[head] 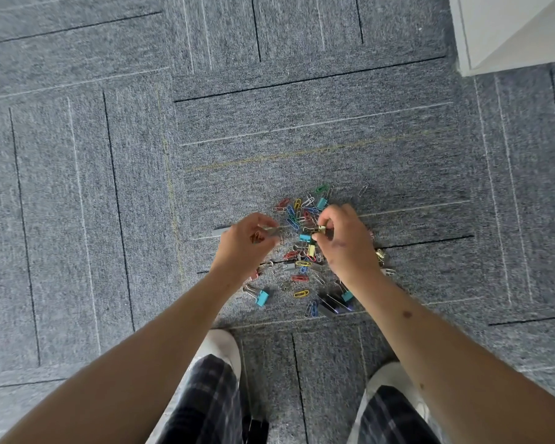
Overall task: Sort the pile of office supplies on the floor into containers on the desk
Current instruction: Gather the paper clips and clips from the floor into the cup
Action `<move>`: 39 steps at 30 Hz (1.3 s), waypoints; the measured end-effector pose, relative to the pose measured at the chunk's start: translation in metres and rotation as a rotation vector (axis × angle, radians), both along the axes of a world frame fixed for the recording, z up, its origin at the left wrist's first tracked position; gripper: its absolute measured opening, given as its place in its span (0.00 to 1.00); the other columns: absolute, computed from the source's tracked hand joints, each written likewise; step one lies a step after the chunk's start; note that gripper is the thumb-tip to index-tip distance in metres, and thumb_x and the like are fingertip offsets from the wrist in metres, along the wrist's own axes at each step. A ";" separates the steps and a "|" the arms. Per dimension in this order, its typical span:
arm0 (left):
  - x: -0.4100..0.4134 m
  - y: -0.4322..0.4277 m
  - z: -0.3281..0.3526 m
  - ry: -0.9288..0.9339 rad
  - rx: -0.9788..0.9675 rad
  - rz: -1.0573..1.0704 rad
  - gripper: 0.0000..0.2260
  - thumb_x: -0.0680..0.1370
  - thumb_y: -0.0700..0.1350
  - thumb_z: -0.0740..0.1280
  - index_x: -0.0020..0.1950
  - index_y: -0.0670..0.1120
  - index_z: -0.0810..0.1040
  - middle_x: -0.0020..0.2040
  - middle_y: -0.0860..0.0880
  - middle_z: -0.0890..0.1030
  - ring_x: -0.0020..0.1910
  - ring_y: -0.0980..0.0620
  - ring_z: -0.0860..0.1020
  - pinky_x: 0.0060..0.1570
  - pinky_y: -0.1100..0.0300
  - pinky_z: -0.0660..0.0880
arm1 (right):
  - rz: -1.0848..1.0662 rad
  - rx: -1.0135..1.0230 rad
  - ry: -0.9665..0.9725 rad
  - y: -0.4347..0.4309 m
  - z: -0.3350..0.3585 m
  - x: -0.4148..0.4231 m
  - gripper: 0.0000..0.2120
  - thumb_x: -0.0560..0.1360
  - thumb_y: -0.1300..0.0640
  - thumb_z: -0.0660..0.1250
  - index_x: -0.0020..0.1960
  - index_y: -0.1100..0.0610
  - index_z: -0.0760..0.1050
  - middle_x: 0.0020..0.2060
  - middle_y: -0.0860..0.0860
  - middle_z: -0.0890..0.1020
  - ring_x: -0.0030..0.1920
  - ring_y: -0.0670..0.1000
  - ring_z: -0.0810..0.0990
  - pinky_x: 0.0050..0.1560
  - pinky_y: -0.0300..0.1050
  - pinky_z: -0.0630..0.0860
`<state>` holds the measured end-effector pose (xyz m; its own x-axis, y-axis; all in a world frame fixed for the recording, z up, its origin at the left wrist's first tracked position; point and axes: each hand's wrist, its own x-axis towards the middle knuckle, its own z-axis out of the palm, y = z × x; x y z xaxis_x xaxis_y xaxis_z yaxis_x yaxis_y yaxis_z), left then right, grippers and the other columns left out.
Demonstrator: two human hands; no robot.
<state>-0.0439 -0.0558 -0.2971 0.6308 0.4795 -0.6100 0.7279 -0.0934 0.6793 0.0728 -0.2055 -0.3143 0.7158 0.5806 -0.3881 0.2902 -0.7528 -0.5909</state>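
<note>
Right hand point(345, 240) pinches gold clip point(321, 229) (over pile point(300, 278)); left hand point(245, 243) grips paperclips point(257, 237).

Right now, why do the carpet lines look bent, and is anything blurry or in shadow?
Head view: the wide-angle lens bows the carpet lines near the edges; light is soft and even, shadows faint; the left hand, gripping paper clips, and right hand, pinching a gold binder clip, look slightly smeared; the pile reads sharper.

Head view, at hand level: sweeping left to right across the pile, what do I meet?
Grey strip → left hand, holding orange paper clips → teal binder clip → right hand, pinching a gold binder clip → loose gold clip on the carpet.
</note>
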 end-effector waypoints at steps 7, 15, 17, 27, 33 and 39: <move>-0.017 0.019 0.001 0.014 -0.154 0.101 0.04 0.78 0.41 0.66 0.50 0.47 0.81 0.44 0.39 0.81 0.34 0.51 0.72 0.34 0.64 0.69 | -0.006 0.003 0.004 -0.001 -0.002 -0.002 0.07 0.75 0.64 0.68 0.45 0.57 0.70 0.46 0.50 0.74 0.41 0.49 0.75 0.43 0.35 0.73; -0.048 0.048 -0.001 0.055 0.074 0.057 0.09 0.72 0.46 0.74 0.41 0.47 0.75 0.30 0.52 0.72 0.27 0.57 0.64 0.28 0.68 0.63 | -0.081 0.110 0.149 -0.005 0.003 -0.005 0.03 0.79 0.61 0.62 0.53 0.57 0.69 0.45 0.50 0.76 0.27 0.45 0.70 0.26 0.36 0.68; -0.051 0.052 -0.002 0.060 0.146 0.039 0.09 0.71 0.46 0.75 0.46 0.49 0.76 0.29 0.53 0.72 0.26 0.58 0.64 0.26 0.70 0.64 | -0.154 0.126 0.245 -0.004 0.008 -0.005 0.07 0.80 0.60 0.61 0.57 0.57 0.70 0.51 0.50 0.76 0.28 0.43 0.74 0.25 0.34 0.67; -0.050 0.052 -0.007 0.085 0.356 0.012 0.09 0.73 0.43 0.74 0.52 0.49 0.78 0.31 0.53 0.74 0.27 0.59 0.68 0.26 0.73 0.68 | -0.238 0.180 0.379 0.003 0.027 -0.006 0.03 0.80 0.56 0.64 0.52 0.54 0.73 0.32 0.66 0.76 0.18 0.53 0.64 0.21 0.46 0.66; -0.049 0.054 -0.011 0.044 0.410 -0.019 0.08 0.73 0.42 0.74 0.51 0.46 0.80 0.31 0.55 0.73 0.27 0.59 0.67 0.27 0.70 0.67 | -0.233 0.119 0.316 -0.003 0.017 -0.005 0.08 0.82 0.53 0.59 0.52 0.56 0.74 0.41 0.61 0.81 0.29 0.39 0.79 0.20 0.36 0.67; -0.052 0.057 -0.014 0.003 0.425 -0.029 0.04 0.74 0.44 0.73 0.46 0.45 0.81 0.31 0.53 0.74 0.26 0.59 0.65 0.25 0.69 0.65 | -0.295 0.148 0.273 -0.007 0.019 -0.001 0.10 0.83 0.58 0.56 0.56 0.59 0.74 0.42 0.51 0.77 0.21 0.37 0.72 0.20 0.28 0.65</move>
